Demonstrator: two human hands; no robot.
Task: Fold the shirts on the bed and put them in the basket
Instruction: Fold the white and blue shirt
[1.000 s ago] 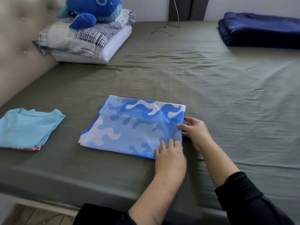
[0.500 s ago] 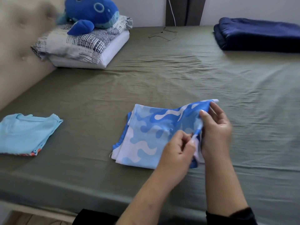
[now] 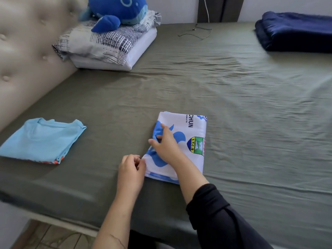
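A bed [image 3: 197, 87] in an olive sheet meets a tufted beige headboard [image 3: 23, 56]; pale walls [image 3: 177, 8] behind, seemingly tiled floor [image 3: 53, 236] below.

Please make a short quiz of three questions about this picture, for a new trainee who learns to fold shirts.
1. True or false: the light blue shirt lies folded on the bed, apart from both hands.
2. Which hand rests on top of the white and blue printed shirt? A) left hand B) right hand
3. What sits on the stacked pillows?

Key: 1 true. 2 B. 3 a blue whale plush toy.
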